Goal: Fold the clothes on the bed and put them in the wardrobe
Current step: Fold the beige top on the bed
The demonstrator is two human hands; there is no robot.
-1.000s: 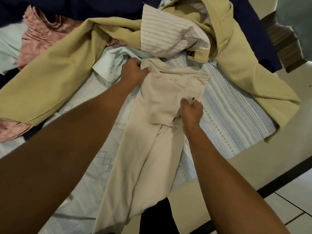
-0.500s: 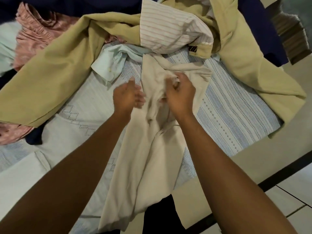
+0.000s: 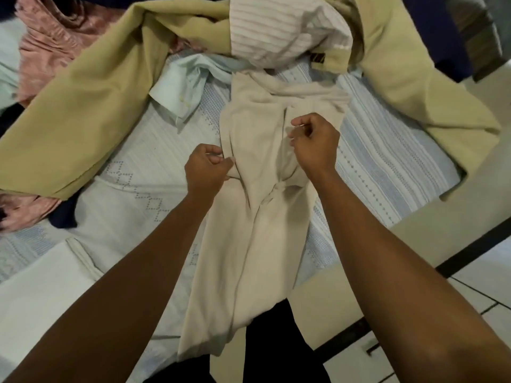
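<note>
Lying on the white-and-blue patterned bedsheet [image 3: 387, 167], the long cream-beige cloth garment [image 3: 265, 244] has its long axis running from the heap of clothes at the far side straight toward the person. Its far end is bunched into folds just below a white shirt with thin pink stripes [image 3: 284, 29], and its near end hangs over the edge of the bed. The left hand [image 3: 206, 170] is at the garment's left edge, about midway along, with thumb and fingers curled together pinching a fold of the cloth. The right hand [image 3: 315, 142] is over the garment's upper right part with its fingers curled in toward the thumb; whether it has hold of any cloth cannot be told. A large khaki-yellow garment [image 3: 91, 111] sprawls across the far side of the bed, and a pale mint shirt cuff [image 3: 179, 89] lies just left of the cream garment's far end. A crumpled pink garment [image 3: 55, 31] sits at the far left.
</note>
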